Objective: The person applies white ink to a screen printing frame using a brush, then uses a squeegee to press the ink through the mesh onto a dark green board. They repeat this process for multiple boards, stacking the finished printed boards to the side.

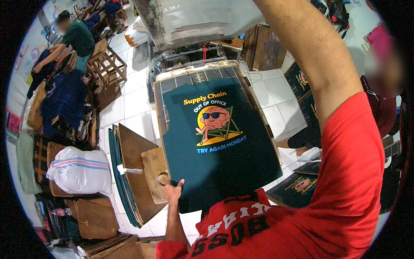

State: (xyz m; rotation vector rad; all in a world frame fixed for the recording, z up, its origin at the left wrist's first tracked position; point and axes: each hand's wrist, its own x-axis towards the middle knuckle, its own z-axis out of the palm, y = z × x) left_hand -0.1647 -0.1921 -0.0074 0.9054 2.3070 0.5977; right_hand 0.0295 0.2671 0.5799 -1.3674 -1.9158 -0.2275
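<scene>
A dark green shirt panel (215, 172) lies flat on a board with a pale grid (172, 82). Its printed picture (214, 123) is a pink cartoon brain in sunglasses on a deck chair, with lettering above and below. At the panel's lower left edge is my left hand (174, 190), thumb over the cloth and the other fingers mostly hidden. A roll of tape (162, 179) sits on a small wooden board (153, 168) beside that hand. My right arm (315, 52) reaches up and forward past the top edge, so its hand is out of sight.
Beyond the board stands a raised grey metal plate (194, 21), like a press lid. Boards with dark cloth (125, 172) lean at the left, near a white sack (77, 170). More printed panels (297, 185) lie at the right. One person sits far left, another at right.
</scene>
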